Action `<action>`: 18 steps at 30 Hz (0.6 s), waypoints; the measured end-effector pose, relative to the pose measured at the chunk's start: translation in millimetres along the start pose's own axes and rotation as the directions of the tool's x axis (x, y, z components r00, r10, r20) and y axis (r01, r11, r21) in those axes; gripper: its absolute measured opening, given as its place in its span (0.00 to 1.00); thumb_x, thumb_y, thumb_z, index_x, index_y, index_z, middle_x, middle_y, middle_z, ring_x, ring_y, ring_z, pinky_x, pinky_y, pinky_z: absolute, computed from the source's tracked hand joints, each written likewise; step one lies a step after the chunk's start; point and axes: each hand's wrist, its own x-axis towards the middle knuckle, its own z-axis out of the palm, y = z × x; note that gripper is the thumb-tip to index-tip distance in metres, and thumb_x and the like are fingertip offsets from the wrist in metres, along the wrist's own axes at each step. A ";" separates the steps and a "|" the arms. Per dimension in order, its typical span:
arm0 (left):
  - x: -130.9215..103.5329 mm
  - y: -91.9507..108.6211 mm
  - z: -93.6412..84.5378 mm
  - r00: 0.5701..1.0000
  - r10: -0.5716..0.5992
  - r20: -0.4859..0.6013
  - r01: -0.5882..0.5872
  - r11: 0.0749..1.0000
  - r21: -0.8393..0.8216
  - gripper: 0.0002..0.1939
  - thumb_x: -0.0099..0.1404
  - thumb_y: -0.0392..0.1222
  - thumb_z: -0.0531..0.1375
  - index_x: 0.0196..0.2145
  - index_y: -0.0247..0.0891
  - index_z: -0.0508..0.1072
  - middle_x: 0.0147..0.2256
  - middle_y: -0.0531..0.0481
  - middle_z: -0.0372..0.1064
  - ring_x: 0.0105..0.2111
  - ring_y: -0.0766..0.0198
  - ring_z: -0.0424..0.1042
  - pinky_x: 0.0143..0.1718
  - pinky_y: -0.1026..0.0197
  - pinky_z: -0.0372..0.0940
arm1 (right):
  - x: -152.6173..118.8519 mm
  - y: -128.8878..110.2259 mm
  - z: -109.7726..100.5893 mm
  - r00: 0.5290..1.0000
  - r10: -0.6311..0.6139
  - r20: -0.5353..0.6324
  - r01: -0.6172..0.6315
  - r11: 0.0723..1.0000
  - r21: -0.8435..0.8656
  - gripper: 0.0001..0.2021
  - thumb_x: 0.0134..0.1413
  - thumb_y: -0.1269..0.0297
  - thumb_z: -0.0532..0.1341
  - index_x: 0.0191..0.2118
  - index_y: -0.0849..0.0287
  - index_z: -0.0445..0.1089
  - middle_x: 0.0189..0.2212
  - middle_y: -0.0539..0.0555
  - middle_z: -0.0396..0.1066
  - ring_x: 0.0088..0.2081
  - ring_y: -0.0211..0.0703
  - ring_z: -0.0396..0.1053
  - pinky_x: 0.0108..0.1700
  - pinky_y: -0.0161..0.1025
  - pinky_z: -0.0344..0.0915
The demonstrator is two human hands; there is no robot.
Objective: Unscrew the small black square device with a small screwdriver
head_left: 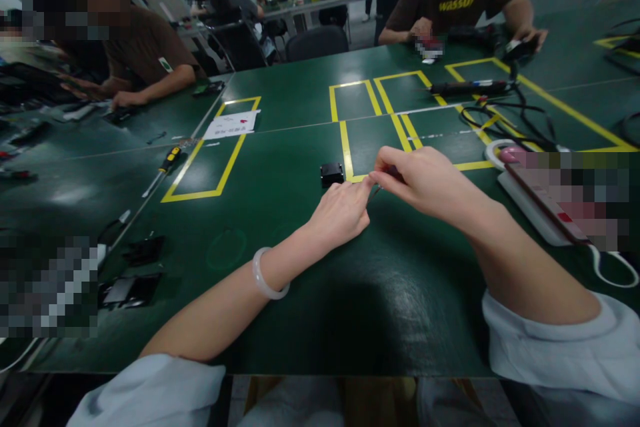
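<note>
A screwdriver (164, 169) with a yellow and black handle and a sheet of paper (233, 125) lie on the left; a cable (525, 113) loops on the right. Nothing stands between the hands and the small black box (331, 174), just beyond the left hand (343, 207). The green bench (300, 320) bears yellow tape; people sit around the room. The right hand (423, 177) meets the left at bent fingertips, a thin piece (376, 193) showing beneath; which grip is closed on it, I cannot tell.
</note>
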 end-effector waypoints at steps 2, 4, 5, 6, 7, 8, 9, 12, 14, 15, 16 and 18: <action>0.5 1.1 0.2 1.000 0.011 0.009 -0.011 1.000 0.017 0.16 0.64 0.34 0.52 0.50 0.31 0.60 0.36 0.43 0.70 0.39 0.54 0.70 0.37 0.56 0.61 | -2.1 -4.1 -2.0 1.000 -0.012 0.014 0.013 0.998 -0.068 0.10 0.62 0.58 0.51 0.37 0.57 0.64 0.24 0.50 0.67 0.25 0.38 0.61 0.28 0.36 0.45; 0.7 2.5 0.2 1.000 0.013 0.015 -0.014 1.000 0.020 0.15 0.64 0.34 0.52 0.49 0.31 0.61 0.36 0.42 0.70 0.39 0.54 0.69 0.37 0.55 0.61 | -4.0 -7.7 -3.8 1.000 -0.020 0.019 0.022 0.993 -0.118 0.10 0.63 0.58 0.51 0.38 0.58 0.64 0.24 0.50 0.68 0.25 0.39 0.61 0.28 0.36 0.45; 0.7 3.2 0.4 1.000 0.013 0.017 -0.014 1.000 0.019 0.14 0.64 0.34 0.52 0.48 0.31 0.62 0.36 0.42 0.70 0.39 0.54 0.69 0.37 0.55 0.61 | -4.8 -9.0 -4.4 1.000 -0.022 0.019 0.024 0.990 -0.137 0.10 0.63 0.58 0.50 0.38 0.58 0.64 0.24 0.50 0.68 0.25 0.39 0.62 0.28 0.36 0.44; 0.6 4.0 0.8 1.000 0.013 0.017 -0.013 1.000 0.018 0.14 0.64 0.34 0.52 0.48 0.31 0.62 0.36 0.42 0.69 0.39 0.54 0.69 0.37 0.55 0.61 | -5.3 -9.9 -4.8 1.000 -0.022 0.020 0.025 0.988 -0.154 0.11 0.63 0.58 0.50 0.38 0.57 0.64 0.25 0.50 0.68 0.25 0.39 0.62 0.28 0.36 0.44; 0.4 4.6 1.4 1.000 0.013 0.017 -0.014 1.000 0.018 0.14 0.64 0.34 0.52 0.47 0.32 0.62 0.36 0.42 0.69 0.39 0.54 0.69 0.37 0.55 0.61 | -5.5 -10.5 -4.9 1.000 -0.020 0.021 0.024 0.985 -0.169 0.11 0.63 0.58 0.50 0.38 0.57 0.64 0.25 0.51 0.68 0.25 0.39 0.62 0.28 0.37 0.44; 0.0 5.2 2.2 1.000 0.015 0.016 -0.015 1.000 0.019 0.13 0.64 0.34 0.52 0.47 0.32 0.63 0.36 0.42 0.69 0.39 0.54 0.68 0.37 0.55 0.61 | -5.5 -10.8 -4.6 1.000 -0.017 0.025 0.022 0.983 -0.181 0.11 0.63 0.58 0.50 0.38 0.57 0.64 0.25 0.51 0.69 0.25 0.40 0.62 0.28 0.37 0.44; -0.4 5.5 3.2 1.000 0.016 0.013 -0.016 1.000 0.022 0.13 0.64 0.34 0.52 0.47 0.32 0.63 0.35 0.43 0.69 0.39 0.54 0.68 0.37 0.55 0.61 | -5.3 -10.9 -4.2 0.999 -0.014 0.029 0.019 0.981 -0.191 0.11 0.63 0.58 0.50 0.38 0.57 0.64 0.25 0.51 0.69 0.25 0.40 0.62 0.28 0.37 0.44; -2.1 5.0 6.6 1.000 0.027 -0.002 -0.027 0.999 0.034 0.12 0.65 0.34 0.52 0.46 0.32 0.64 0.35 0.43 0.69 0.38 0.54 0.68 0.38 0.55 0.61 | -3.8 -10.7 -1.5 0.999 -0.002 0.045 0.011 0.979 -0.205 0.11 0.64 0.59 0.49 0.39 0.57 0.65 0.25 0.52 0.70 0.25 0.40 0.64 0.28 0.37 0.44; -3.2 3.5 8.2 0.999 0.043 -0.003 -0.043 0.999 0.031 0.11 0.65 0.35 0.52 0.46 0.33 0.64 0.35 0.44 0.69 0.39 0.54 0.67 0.37 0.56 0.61 | -2.7 -11.0 0.5 0.999 0.010 0.054 0.001 0.979 -0.202 0.11 0.63 0.59 0.49 0.40 0.57 0.65 0.26 0.52 0.71 0.26 0.41 0.65 0.27 0.37 0.44; -3.6 2.6 8.7 0.999 0.045 -0.002 -0.045 0.999 0.029 0.11 0.65 0.35 0.52 0.45 0.33 0.64 0.35 0.44 0.69 0.38 0.55 0.67 0.37 0.56 0.61 | -2.2 -11.4 1.4 0.998 0.016 0.058 -0.004 0.980 -0.198 0.11 0.63 0.59 0.49 0.40 0.57 0.65 0.27 0.53 0.71 0.27 0.41 0.65 0.27 0.37 0.44; -3.9 1.6 8.9 0.999 0.046 -0.003 -0.046 0.999 0.028 0.10 0.66 0.35 0.52 0.45 0.33 0.65 0.35 0.44 0.69 0.39 0.55 0.67 0.38 0.56 0.61 | -1.8 -11.9 2.2 0.998 0.023 0.061 -0.010 0.981 -0.195 0.11 0.63 0.58 0.49 0.40 0.57 0.65 0.27 0.53 0.71 0.27 0.42 0.65 0.27 0.37 0.44; -4.1 0.1 8.3 0.999 0.043 0.004 -0.043 0.999 0.023 0.09 0.66 0.35 0.51 0.44 0.33 0.65 0.35 0.44 0.69 0.39 0.54 0.67 0.38 0.56 0.61 | -1.1 -13.0 3.3 0.997 0.028 0.069 -0.014 0.982 -0.188 0.12 0.63 0.58 0.49 0.41 0.58 0.65 0.28 0.54 0.72 0.27 0.42 0.66 0.28 0.37 0.45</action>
